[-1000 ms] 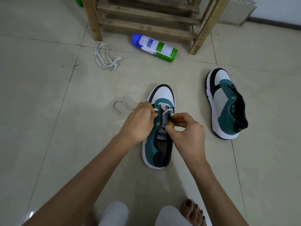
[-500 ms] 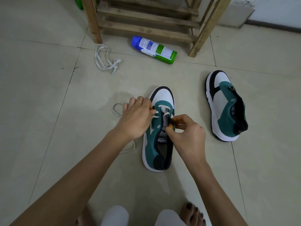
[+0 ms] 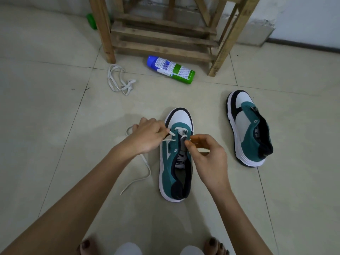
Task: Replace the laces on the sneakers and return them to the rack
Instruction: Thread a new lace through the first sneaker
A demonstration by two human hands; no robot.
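Pale, glossy floor [image 3: 46,107] tiles with thin dark grout lines fill the view under soft, even light. At the far edge a slatted wooden rack [image 3: 161,36] stands before a white wall [image 3: 303,19] with a dark skirting [image 3: 303,46] and a rough grey patch [image 3: 257,33] low down.

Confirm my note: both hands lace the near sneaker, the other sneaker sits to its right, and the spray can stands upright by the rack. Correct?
One error: the head view shows the spray can lying on its side by the rack, not upright. The rest stands.
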